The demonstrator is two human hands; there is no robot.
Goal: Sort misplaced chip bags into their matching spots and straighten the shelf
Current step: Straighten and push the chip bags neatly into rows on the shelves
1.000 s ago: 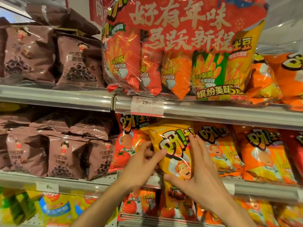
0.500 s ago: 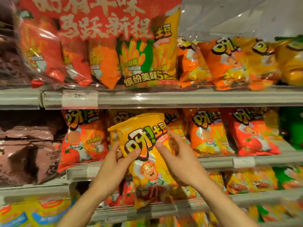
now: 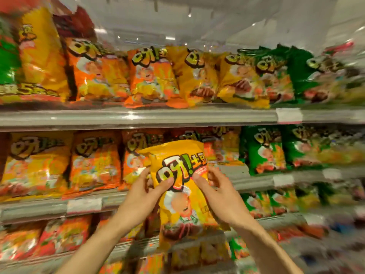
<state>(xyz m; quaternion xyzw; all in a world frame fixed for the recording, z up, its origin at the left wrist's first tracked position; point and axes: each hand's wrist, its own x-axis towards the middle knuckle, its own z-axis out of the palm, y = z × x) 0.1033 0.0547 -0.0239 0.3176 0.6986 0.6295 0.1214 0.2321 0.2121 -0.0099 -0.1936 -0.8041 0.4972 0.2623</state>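
Shifted rightward along the aisle, the yellow chip bag (image 3: 182, 186) is now held before orange and green bags.

It is gripped upright by both hands, clear of the middle shelf (image 3: 254, 182): left hand (image 3: 141, 196) fingers closed on its left edge, right hand (image 3: 219, 196) fingers pinching its right edge. Surroundings are blurred.

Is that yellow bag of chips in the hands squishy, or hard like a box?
Probably squishy: the yellow bag looks puffed, and its foil creases where the left hand and right hand pinch it. It seems light, since fingertips alone hold it up. Its shiny skin may be slippery, and hard squeezing could crush the chips.
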